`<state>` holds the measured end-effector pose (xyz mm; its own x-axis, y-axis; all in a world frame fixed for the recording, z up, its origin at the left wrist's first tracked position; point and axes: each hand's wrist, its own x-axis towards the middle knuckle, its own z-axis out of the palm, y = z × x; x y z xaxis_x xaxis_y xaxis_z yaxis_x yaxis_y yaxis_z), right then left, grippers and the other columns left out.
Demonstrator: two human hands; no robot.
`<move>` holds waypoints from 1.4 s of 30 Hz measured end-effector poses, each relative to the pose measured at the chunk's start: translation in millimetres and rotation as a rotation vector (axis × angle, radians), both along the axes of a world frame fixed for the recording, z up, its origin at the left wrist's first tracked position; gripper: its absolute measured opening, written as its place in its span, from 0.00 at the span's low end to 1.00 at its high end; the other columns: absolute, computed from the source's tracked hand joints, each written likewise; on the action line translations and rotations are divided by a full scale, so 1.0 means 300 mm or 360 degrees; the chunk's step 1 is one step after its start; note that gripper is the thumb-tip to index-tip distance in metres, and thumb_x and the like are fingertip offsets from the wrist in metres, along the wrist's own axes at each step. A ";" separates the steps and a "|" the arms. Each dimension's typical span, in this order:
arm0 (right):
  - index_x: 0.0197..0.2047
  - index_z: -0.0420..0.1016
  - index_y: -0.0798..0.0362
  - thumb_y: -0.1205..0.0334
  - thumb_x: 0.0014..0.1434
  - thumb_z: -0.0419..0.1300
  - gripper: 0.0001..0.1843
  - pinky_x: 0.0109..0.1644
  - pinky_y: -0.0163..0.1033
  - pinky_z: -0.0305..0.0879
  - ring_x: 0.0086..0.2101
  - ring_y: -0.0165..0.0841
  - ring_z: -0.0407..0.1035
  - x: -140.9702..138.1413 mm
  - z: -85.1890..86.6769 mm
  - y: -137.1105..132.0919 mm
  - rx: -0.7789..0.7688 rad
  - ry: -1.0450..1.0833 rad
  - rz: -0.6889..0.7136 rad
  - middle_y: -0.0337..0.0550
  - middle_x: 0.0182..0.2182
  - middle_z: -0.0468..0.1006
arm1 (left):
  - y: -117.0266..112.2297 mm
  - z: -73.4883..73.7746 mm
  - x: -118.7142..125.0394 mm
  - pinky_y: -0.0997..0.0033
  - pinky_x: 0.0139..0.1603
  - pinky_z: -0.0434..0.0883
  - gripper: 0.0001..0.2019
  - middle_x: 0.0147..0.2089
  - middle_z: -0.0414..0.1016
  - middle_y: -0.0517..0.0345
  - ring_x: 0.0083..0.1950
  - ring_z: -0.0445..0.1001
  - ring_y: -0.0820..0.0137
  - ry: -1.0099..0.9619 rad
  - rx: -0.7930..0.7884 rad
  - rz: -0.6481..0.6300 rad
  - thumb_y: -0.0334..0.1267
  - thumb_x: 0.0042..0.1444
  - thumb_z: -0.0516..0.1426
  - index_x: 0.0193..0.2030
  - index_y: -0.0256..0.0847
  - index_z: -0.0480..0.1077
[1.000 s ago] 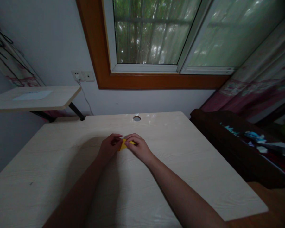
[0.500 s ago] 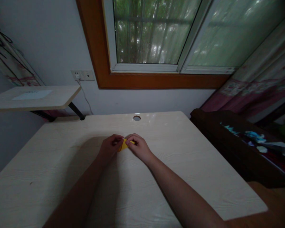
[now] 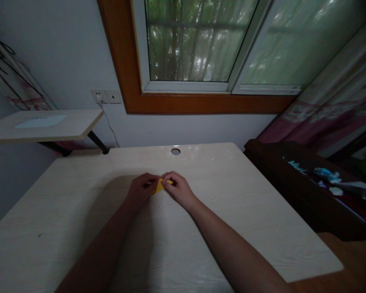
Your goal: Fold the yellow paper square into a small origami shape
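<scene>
A small folded piece of yellow paper (image 3: 159, 186) lies on the pale wooden desk (image 3: 79, 211), near its middle. My left hand (image 3: 140, 190) has its fingers curled and pinches the paper's left side. My right hand (image 3: 178, 189) pinches the right side, fingertips pressed onto the paper. Both hands rest on the desk and cover most of the paper, so only a small yellow patch shows between them.
A round cable hole (image 3: 175, 151) sits at the desk's far edge. A second, higher tabletop (image 3: 42, 124) with a white sheet stands at the left. A dark wooden bed frame (image 3: 293, 179) with items on it lies to the right. A window and wall socket are behind.
Both hands keep pinching the yellow paper in the same spot; only slight finger shifts show.
</scene>
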<state>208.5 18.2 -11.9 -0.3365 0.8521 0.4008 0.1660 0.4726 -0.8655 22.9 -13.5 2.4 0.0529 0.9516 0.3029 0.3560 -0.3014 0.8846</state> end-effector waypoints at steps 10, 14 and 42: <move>0.36 0.73 0.52 0.58 0.59 0.61 0.06 0.44 0.37 0.65 0.38 0.34 0.70 -0.004 -0.001 -0.005 -0.0160 0.0088 -0.0022 0.42 0.36 0.76 | 0.008 -0.010 -0.003 0.73 0.37 0.75 0.09 0.37 0.79 0.56 0.37 0.78 0.69 0.0009 0.0018 0.0006 0.43 0.55 0.61 0.39 0.41 0.77; 0.36 0.73 0.52 0.57 0.58 0.61 0.07 0.41 0.37 0.64 0.36 0.33 0.69 -0.001 -0.001 -0.007 -0.0228 0.0157 -0.0018 0.40 0.34 0.76 | 0.006 -0.007 0.000 0.72 0.38 0.76 0.10 0.36 0.79 0.56 0.36 0.78 0.69 -0.0022 -0.0038 -0.0009 0.43 0.54 0.61 0.39 0.41 0.77; 0.34 0.73 0.52 0.58 0.57 0.62 0.06 0.38 0.35 0.63 0.33 0.32 0.68 0.003 0.015 -0.013 -0.0200 0.0109 -0.0066 0.40 0.32 0.76 | 0.010 -0.025 0.001 0.68 0.39 0.77 0.12 0.36 0.80 0.54 0.36 0.79 0.67 -0.0315 -0.0283 -0.0090 0.43 0.51 0.64 0.40 0.39 0.75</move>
